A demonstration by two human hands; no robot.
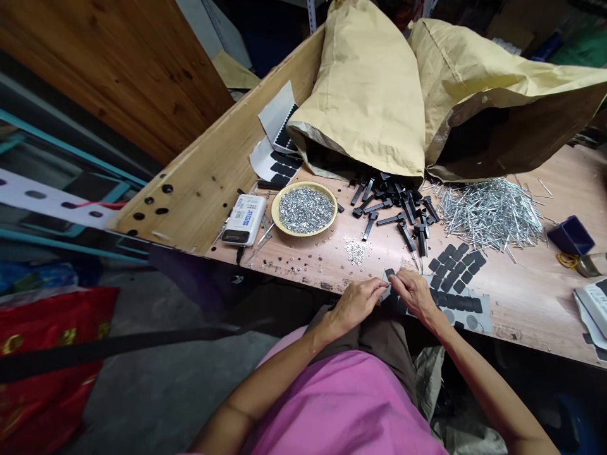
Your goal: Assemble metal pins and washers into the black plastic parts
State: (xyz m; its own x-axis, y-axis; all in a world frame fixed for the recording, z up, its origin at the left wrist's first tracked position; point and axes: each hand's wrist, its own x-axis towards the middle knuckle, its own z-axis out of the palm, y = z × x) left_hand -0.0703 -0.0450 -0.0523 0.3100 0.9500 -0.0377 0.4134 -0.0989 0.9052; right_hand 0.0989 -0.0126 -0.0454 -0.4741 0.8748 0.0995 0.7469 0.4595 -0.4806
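At the near edge of the wooden workbench [531, 297], my left hand [356, 302] and my right hand [413, 292] meet, fingers pinched together. Between the fingertips sits a small black pad [389, 273], held by both hands. Just right of my right hand lies a grey backing sheet [467, 306] carrying rows of black pads. Loose black pads [456, 260] lie beyond it. A small scatter of silver nuts [355, 249] rests just ahead of my hands.
A yellow bowl [306, 210] full of silver nuts stands at the left, beside a white device [244, 219]. Black plastic handles [393, 205] spill from a tan paper sack [370, 88]. Thin metal pins [490, 212] are heaped at the right, near a dark blue box [571, 235].
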